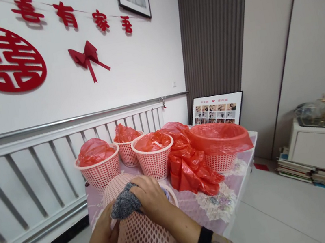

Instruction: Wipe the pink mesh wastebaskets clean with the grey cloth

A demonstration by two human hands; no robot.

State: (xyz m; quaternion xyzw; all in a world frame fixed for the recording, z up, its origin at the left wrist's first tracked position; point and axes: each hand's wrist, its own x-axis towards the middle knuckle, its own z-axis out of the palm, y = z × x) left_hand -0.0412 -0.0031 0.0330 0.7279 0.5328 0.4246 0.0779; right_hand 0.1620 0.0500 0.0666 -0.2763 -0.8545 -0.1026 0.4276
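A pink perforated plastic basket (144,239) is tipped over at the near edge of the table, its rim to the right. My right hand (151,197) is closed on a dark grey cloth (126,203), pressing it against the basket. At the basket's left side my left hand (108,224) grips it next to the cloth; most of its fingers are hidden. Just behind stand a left basket (100,170), a middle basket (155,159) and a rear basket (128,149), each with red plastic bag film in it.
A heap of red plastic bags (188,166) lies beside a bag-lined basket (222,159) on the lace-trimmed tablecloth (221,204). A white radiator (30,179) runs along the left wall. A photo board (217,108) leans behind; a white cabinet (323,145) stands right.
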